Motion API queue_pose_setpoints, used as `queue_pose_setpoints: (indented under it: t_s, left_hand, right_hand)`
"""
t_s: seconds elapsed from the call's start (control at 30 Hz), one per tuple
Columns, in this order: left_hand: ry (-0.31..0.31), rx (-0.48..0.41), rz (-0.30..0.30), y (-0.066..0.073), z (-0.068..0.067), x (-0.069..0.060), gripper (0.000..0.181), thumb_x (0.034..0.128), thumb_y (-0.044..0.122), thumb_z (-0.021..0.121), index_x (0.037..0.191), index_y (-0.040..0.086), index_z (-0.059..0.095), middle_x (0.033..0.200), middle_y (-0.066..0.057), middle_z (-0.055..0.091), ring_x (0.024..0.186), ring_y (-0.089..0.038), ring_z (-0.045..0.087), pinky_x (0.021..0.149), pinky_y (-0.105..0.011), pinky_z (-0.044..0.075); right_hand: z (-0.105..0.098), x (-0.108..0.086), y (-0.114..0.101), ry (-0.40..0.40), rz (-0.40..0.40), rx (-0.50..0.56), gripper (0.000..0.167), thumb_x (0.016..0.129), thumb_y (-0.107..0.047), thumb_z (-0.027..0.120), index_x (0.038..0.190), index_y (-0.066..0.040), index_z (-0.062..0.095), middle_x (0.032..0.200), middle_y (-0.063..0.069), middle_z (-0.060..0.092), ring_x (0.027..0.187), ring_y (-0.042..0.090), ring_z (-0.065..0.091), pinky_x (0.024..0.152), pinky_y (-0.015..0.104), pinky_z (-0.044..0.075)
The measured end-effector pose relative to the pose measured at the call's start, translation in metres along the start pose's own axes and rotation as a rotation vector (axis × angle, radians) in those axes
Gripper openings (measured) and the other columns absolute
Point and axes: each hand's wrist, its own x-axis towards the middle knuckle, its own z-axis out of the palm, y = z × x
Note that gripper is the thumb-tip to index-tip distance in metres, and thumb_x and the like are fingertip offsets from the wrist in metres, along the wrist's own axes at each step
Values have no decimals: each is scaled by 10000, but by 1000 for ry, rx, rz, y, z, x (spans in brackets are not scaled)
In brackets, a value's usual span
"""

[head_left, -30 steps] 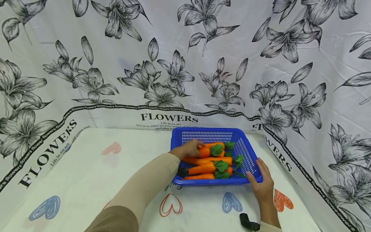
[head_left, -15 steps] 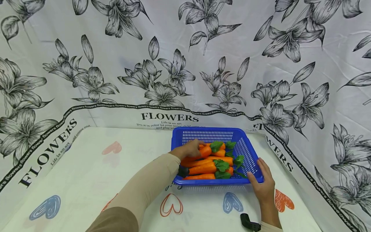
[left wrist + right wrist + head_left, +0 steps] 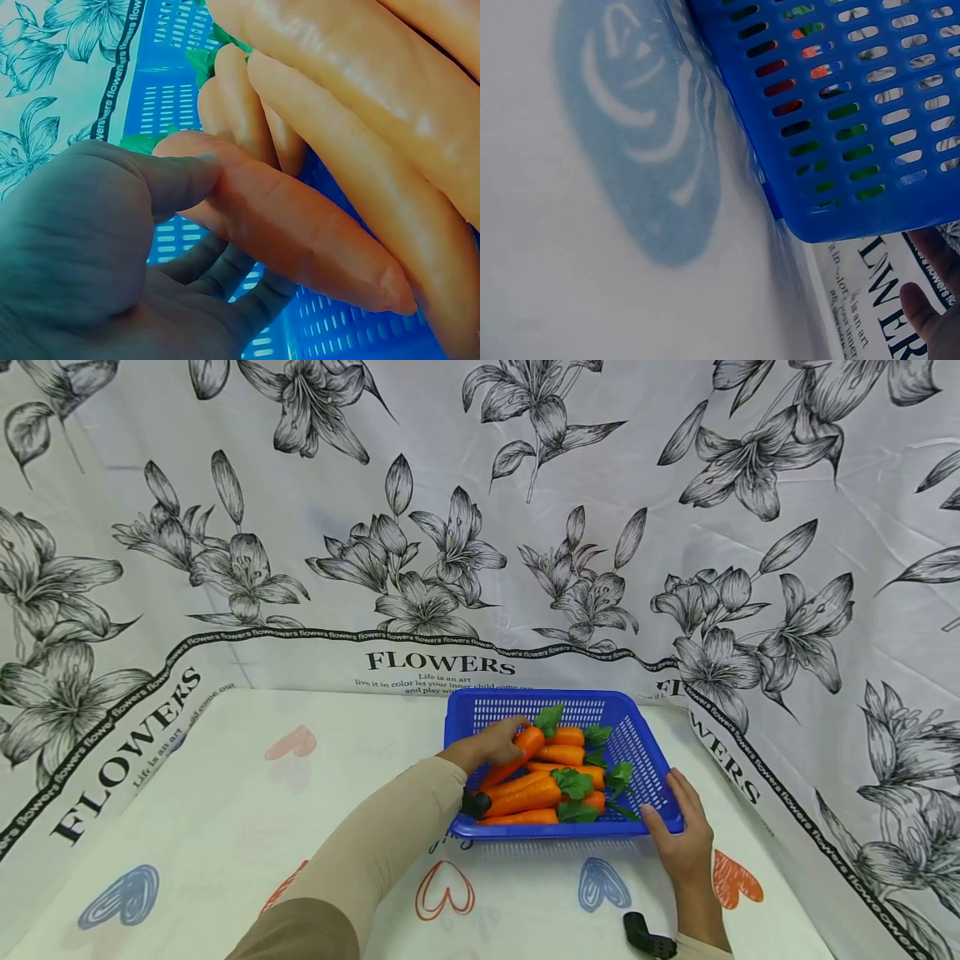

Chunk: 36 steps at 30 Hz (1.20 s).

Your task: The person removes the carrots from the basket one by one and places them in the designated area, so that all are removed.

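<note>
A blue plastic basket [image 3: 555,832] with slotted walls sits on the table, holding several orange carrots [image 3: 525,794] with green leafy tops. My left hand [image 3: 497,741] reaches in over its left side and pinches one carrot [image 3: 292,217] near the leafy end, thumb on top and fingers beneath. That carrot slants with its tip toward the front left, lying beside the others. At the front right corner of the basket is my right hand [image 3: 686,831], fingers extended along the outside and thumb near the front rim. In the right wrist view, only part of this hand shows.
The table [image 3: 225,810] has a white cover printed with hearts. Behind and at the sides hangs a white cloth [image 3: 420,568] with black flower drawings. A black device [image 3: 647,937] is at the right wrist; another dark piece [image 3: 476,804] shows by the left wrist.
The carrot in my left hand has turned and lifted slightly, its leafy end swinging toward the back and its tip toward the front left. My right hand stays at the basket corner.
</note>
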Motion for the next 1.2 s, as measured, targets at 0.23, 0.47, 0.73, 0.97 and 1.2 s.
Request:
queue_pose_setpoints:
  t_s: [0.23, 0.47, 0.73, 0.97, 1.2]
  left_hand:
    - [45, -58, -22, -1, -1, 1, 544, 874, 59, 691, 1370, 134, 484, 1114, -96, 583, 946, -212, 567, 821, -356, 504]
    - [116, -218, -27, -3, -2, 5, 573, 850, 72, 728, 1366, 138, 490, 1023, -111, 611, 857, -236, 608, 737, -367, 536]
    - [132, -499, -12, -5, -6, 5, 569, 830, 45, 747, 1340, 117, 507, 979, -139, 613, 821, -274, 641, 653, -374, 561]
    - [127, -729, 35, -5, -11, 3, 622, 848, 0, 716, 1400, 147, 471, 1052, -199, 587, 878, -319, 644, 683, -441, 568]
    - [155, -844, 43, -2, -16, -5, 594, 880, 36, 701, 1409, 186, 476, 1157, -196, 561, 950, -315, 633, 722, -425, 564]
  right_hand:
    - [0, 0, 0, 3, -7, 6, 600, 830, -184, 703, 1390, -64, 526, 1466, 6, 428, 1340, 192, 373, 1022, 157, 268]
    - [0, 0, 0, 8, -14, -1, 598, 833, -185, 699, 1392, -62, 524, 1466, 21, 429, 1342, 200, 372, 1028, 161, 259]
    - [1, 0, 0, 2, -3, -10, 598, 841, -200, 697, 1396, -68, 520, 1470, 22, 424, 1342, 184, 371, 1036, 198, 276]
    - [0, 1, -2, 6, -9, -3, 597, 836, -195, 702, 1388, -56, 525, 1466, 29, 429, 1343, 194, 370, 1033, 166, 260]
    - [0, -1, -3, -7, 11, 7, 605, 839, -193, 700, 1400, -65, 514, 1477, 15, 413, 1348, 194, 362, 1027, 164, 261]
